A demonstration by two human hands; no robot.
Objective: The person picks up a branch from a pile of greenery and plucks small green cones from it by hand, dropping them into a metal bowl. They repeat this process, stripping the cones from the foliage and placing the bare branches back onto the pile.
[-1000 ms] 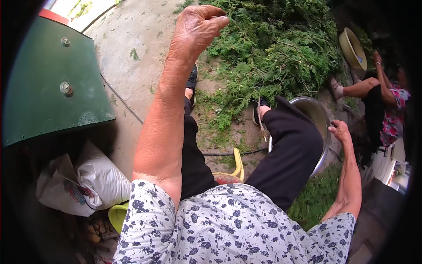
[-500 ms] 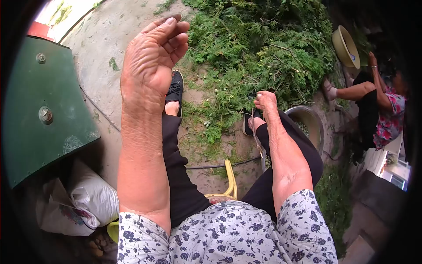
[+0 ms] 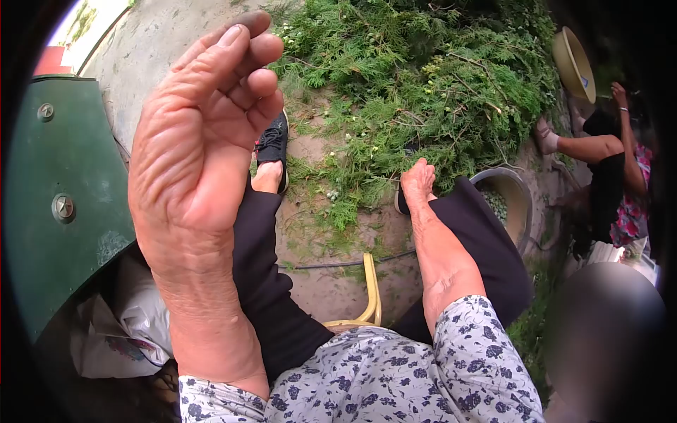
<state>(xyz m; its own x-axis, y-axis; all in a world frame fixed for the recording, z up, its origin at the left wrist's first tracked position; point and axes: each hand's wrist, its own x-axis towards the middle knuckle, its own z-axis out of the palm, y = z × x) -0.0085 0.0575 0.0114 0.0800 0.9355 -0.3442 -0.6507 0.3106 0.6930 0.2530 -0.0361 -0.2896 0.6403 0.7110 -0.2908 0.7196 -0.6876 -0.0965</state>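
My left hand (image 3: 201, 134) is raised high and close to the camera, palm showing and bare. Its fingers are loosely curled, with gaps between some of them, and nothing shows in them. Lower and farther off, my right hand (image 3: 419, 180) is closed, at the near edge of a heap of cut green conifer branches (image 3: 437, 92). Whatever its fingers may hold is hidden. Just right of it stands a metal basin (image 3: 523, 204) with small pale green cones (image 3: 493, 203) in it, partly behind my right knee.
A dark green metal panel (image 3: 77, 162) stands at left, with white sacks (image 3: 116, 345) below it. A yellow chair frame (image 3: 371, 282) shows between my legs, near a dark hose (image 3: 331, 265). At right, another person (image 3: 596, 148) sits beside a yellow basin (image 3: 572, 63).
My left hand has come nearer the camera and moved left. My right hand has dropped slightly; the thin twig that hung beneath it no longer shows. The view has shifted a little.
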